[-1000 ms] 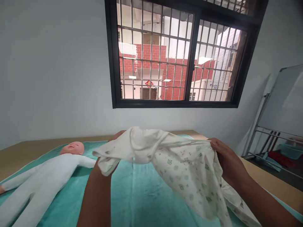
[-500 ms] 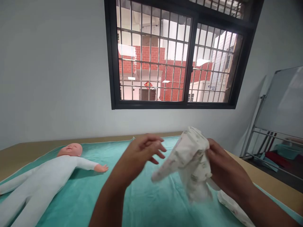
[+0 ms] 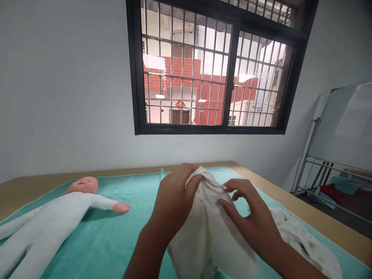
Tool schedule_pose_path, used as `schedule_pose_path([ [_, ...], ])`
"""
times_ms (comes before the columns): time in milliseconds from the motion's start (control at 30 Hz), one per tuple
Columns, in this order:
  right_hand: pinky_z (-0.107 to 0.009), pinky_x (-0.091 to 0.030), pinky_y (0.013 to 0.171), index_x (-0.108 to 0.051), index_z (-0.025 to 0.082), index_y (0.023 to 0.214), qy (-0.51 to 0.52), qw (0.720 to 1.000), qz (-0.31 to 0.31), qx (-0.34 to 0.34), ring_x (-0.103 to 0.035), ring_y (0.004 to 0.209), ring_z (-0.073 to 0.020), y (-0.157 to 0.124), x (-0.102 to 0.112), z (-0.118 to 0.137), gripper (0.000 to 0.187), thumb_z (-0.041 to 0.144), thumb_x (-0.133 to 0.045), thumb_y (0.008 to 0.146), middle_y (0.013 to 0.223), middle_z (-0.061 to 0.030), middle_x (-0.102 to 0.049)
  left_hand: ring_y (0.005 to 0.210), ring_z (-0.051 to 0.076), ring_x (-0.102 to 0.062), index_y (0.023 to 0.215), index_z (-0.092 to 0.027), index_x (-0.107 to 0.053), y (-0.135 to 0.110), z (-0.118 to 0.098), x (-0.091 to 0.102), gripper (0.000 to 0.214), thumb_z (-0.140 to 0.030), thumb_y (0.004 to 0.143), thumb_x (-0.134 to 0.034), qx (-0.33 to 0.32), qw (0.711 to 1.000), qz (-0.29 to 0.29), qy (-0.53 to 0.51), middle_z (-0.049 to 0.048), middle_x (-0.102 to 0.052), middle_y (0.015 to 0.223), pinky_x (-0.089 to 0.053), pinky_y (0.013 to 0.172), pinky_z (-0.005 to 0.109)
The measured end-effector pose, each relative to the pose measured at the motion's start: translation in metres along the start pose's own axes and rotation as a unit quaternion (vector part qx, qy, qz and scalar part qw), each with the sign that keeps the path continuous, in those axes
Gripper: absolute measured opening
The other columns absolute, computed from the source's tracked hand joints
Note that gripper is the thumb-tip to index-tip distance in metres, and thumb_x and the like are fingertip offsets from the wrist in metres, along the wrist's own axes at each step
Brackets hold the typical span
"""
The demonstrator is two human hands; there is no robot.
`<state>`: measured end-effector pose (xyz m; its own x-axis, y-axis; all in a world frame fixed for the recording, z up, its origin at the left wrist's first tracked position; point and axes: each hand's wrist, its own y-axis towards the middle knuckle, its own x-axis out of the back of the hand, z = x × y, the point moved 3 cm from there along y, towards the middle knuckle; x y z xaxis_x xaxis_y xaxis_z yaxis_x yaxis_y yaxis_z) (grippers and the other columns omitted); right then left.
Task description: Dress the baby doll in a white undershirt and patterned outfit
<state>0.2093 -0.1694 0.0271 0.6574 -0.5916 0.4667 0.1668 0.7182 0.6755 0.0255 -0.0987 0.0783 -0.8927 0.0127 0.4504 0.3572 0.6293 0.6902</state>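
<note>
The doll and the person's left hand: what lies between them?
In the head view, just a stretch of teal blanket shows between the doll and the left hand.

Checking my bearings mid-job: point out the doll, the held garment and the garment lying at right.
Doll (image 3: 62, 213), head view: white torso.
Held garment (image 3: 216, 232), head view: hanging cloth.
Garment lying at right (image 3: 315, 246), head view: patterned middle.

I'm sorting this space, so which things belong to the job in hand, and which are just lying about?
In the job, by touch:
whitish garment, gripped by the left hand, with the right hand at it

Apparently lying about:
doll, possibly connected
patterned garment, likewise
green towel, spread beneath
whiteboard and basin, likely unrelated
</note>
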Motion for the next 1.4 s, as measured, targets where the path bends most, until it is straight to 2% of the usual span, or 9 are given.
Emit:
schedule_pose_path([
  [67,-0.046,-0.046,0.097,-0.053,0.035,0.120,0.078,0.997,0.008,-0.026,-0.051,0.115,-0.0264,0.007,0.000,-0.006,0.037,0.045,-0.062,0.085,0.130,-0.0050,-0.052,0.085,0.016,-0.059,0.102,-0.028,-0.066,-0.002,-0.009,0.005,0.023,-0.023,0.093,-0.045,-0.041,0.999,0.032,-0.017,-0.0022,-0.067,0.093,-0.041,0.073,0.024],
  [200,-0.043,-0.045,0.098,-0.052,0.032,0.126,0.311,0.932,0.179,-0.051,-0.055,0.113,-0.0238,0.014,-0.013,-0.006,0.042,0.050,-0.058,0.088,0.119,-0.0056,-0.059,0.088,0.014,-0.059,0.104,-0.030,-0.066,-0.008,-0.019,0.013,0.030,-0.017,0.094,-0.041,-0.069,0.993,0.098,-0.023,-0.0028,-0.066,0.097,-0.043,0.077,0.024],
  [400,-0.033,-0.045,0.084,-0.062,0.022,0.084,0.269,0.922,0.273,-0.058,-0.056,0.089,-0.0177,0.005,-0.021,0.008,0.008,0.027,-0.068,0.083,0.091,-0.0014,-0.061,0.086,0.012,-0.059,0.104,-0.035,-0.064,-0.010,-0.008,0.021,0.029,-0.019,0.094,-0.042,-0.051,0.990,0.118,0.053,-0.0056,-0.064,0.095,-0.043,0.072,0.023],
  [667,-0.025,-0.034,0.059,-0.032,0.021,0.066,0.208,0.949,0.210,-0.108,-0.040,0.066,-0.0113,0.006,0.002,0.004,0.042,0.033,-0.072,0.077,0.072,0.0041,-0.045,0.063,0.011,-0.050,0.098,-0.035,-0.067,-0.013,0.003,0.045,0.038,-0.007,0.077,-0.050,-0.041,0.945,-0.041,0.322,-0.0036,-0.055,0.083,-0.031,0.052,0.024],
  [833,-0.026,-0.034,0.059,-0.047,0.020,0.066,0.057,0.918,0.377,-0.106,-0.045,0.065,-0.0126,0.012,0.015,0.012,0.033,0.041,-0.069,0.078,0.071,0.0029,-0.047,0.080,0.015,-0.057,0.098,-0.030,-0.069,-0.013,0.006,0.058,0.043,-0.004,0.073,-0.044,-0.015,0.938,-0.200,0.281,-0.0003,-0.057,0.093,-0.040,0.062,0.025],
  [933,-0.026,-0.034,0.058,-0.046,0.020,0.064,0.015,0.948,0.299,-0.110,-0.045,0.065,-0.0138,0.023,0.024,-0.004,0.038,0.049,-0.065,0.080,0.069,0.0019,-0.047,0.096,0.018,-0.059,0.095,-0.027,-0.069,-0.012,0.014,0.065,0.040,-0.005,0.072,-0.043,0.000,0.944,-0.252,0.211,-0.0005,-0.061,0.106,-0.046,0.075,0.028],
  [1067,-0.025,-0.038,0.060,-0.047,0.020,0.070,0.119,0.962,0.188,-0.157,-0.049,0.071,-0.0156,0.028,0.022,-0.037,0.037,0.052,-0.062,0.081,0.078,-0.0001,-0.053,0.091,0.018,-0.062,0.102,-0.028,-0.066,-0.006,0.033,0.060,0.035,-0.015,0.076,-0.046,0.086,0.991,-0.081,0.060,-0.0045,-0.068,0.106,-0.049,0.071,0.025],
  [1233,-0.023,-0.030,0.051,-0.041,0.022,0.070,0.167,0.957,0.104,-0.211,-0.037,0.055,-0.0103,0.032,0.019,-0.065,0.038,0.051,-0.063,0.080,0.063,0.0055,-0.040,0.079,0.018,-0.062,0.092,-0.028,-0.067,-0.007,0.055,0.056,0.020,-0.036,0.082,-0.052,0.174,0.974,0.136,0.044,-0.0057,-0.070,0.087,-0.044,0.060,0.023],
  [1400,-0.025,-0.042,0.063,-0.058,0.022,0.087,0.121,0.953,0.218,-0.174,-0.054,0.073,-0.0158,0.050,0.028,-0.072,0.028,0.046,-0.068,0.077,0.081,0.0013,-0.058,0.079,0.018,-0.062,0.084,-0.027,-0.067,-0.015,0.069,0.067,0.028,-0.050,0.083,-0.053,0.204,0.948,0.230,0.087,-0.0046,-0.069,0.084,-0.042,0.061,0.023],
])
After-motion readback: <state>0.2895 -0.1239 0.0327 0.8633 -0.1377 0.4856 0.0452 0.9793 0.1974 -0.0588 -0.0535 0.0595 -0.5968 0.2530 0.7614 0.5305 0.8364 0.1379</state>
